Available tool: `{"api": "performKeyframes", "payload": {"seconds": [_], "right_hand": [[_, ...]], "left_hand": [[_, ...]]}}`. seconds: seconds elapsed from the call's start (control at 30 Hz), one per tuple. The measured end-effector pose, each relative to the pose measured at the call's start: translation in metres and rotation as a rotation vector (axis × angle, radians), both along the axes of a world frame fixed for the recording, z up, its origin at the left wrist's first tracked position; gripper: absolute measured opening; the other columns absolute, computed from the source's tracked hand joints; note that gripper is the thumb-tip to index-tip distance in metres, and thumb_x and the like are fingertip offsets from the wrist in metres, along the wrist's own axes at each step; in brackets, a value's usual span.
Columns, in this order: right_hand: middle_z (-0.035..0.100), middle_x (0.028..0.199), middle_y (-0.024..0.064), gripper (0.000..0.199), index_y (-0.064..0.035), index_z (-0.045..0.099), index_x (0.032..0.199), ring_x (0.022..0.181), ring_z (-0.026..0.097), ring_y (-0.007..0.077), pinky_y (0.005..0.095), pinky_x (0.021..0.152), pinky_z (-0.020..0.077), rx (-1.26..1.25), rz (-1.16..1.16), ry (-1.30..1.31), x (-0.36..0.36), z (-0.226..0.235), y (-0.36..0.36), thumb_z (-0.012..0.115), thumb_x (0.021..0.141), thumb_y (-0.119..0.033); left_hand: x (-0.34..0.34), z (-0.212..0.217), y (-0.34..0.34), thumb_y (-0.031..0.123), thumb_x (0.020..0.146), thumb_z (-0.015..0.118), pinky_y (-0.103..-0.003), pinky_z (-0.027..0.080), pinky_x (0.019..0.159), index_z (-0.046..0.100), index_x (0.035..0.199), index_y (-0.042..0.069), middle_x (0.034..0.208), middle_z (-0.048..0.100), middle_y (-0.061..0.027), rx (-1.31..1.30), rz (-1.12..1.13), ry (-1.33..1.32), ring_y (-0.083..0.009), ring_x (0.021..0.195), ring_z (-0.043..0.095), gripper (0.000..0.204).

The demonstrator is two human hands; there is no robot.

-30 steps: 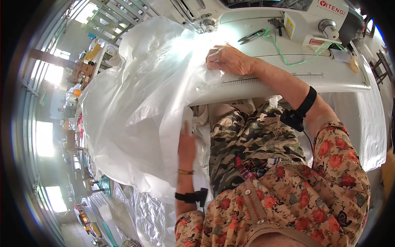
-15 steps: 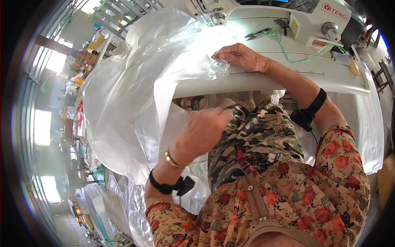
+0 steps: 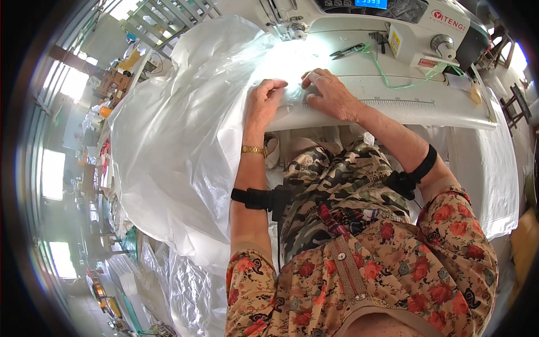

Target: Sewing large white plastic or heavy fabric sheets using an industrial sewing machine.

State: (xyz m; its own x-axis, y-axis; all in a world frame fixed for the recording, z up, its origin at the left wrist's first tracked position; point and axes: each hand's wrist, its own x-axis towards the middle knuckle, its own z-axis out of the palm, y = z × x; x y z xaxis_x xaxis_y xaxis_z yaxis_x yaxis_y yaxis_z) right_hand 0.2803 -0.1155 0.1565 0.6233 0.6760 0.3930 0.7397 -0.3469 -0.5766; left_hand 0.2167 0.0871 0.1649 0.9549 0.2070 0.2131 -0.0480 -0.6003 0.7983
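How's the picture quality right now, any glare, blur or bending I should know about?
Head view: glare burns out the area under the sewing machine, whitening nearby sheeting; head view: left hand and right hand fairly sharp; head view: fisheye bends the long edges, with a dark rim and overexposed window.

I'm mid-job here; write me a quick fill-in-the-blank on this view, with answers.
1. The large white sheet spreads mostly to the ____ of the left hand.
2. The metal band around the left wrist is ____.
3. The string by the snips is ____.

Missing words: left; gold; green.
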Motion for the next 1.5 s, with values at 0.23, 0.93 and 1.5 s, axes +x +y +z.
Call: {"api": "performKeyframes", "payload": {"seconds": [0.23,0.93,1.5], "right_hand": [[0.059,0.117,0.0171,0.032,-0.0012,0.064,0.103,0.116,0.050,0.0302,0.0399,0.104,0.0373,-0.071,-0.094,0.030,-0.007,0.001,0.009,0.066,0.084,-0.028],[0.061,0.067,0.0081,0.025,0.0000,0.068,0.089,0.063,0.053,0.0147,0.0324,0.064,0.0471,0.185,-0.072,0.362,0.008,-0.008,0.006,0.067,0.088,-0.025],[0.068,0.075,0.0179,0.029,-0.0006,0.070,0.096,0.071,0.066,0.0326,0.0408,0.073,0.0509,0.199,-0.014,0.214,0.008,-0.008,0.006,0.058,0.089,-0.027]], "left_hand": [[-0.017,-0.006,0.001,0.018,0.078,0.077,-0.038,0.049,0.090,0.056,0.113,0.004,0.113,0.063,-0.0111,0.147,-0.266,-0.159,-0.0272,0.105,0.061,0.043],[-0.022,0.002,-0.028,0.013,0.093,0.061,-0.034,0.056,0.067,0.058,0.095,-0.005,0.097,0.068,-0.0202,-0.011,-0.112,-0.217,-0.0283,0.087,0.071,0.018],[-0.026,-0.009,-0.046,0.005,0.083,0.067,-0.041,0.054,0.082,0.059,0.094,-0.002,0.105,0.067,-0.0184,0.085,-0.077,-0.377,-0.0344,0.098,0.066,0.015]]}}
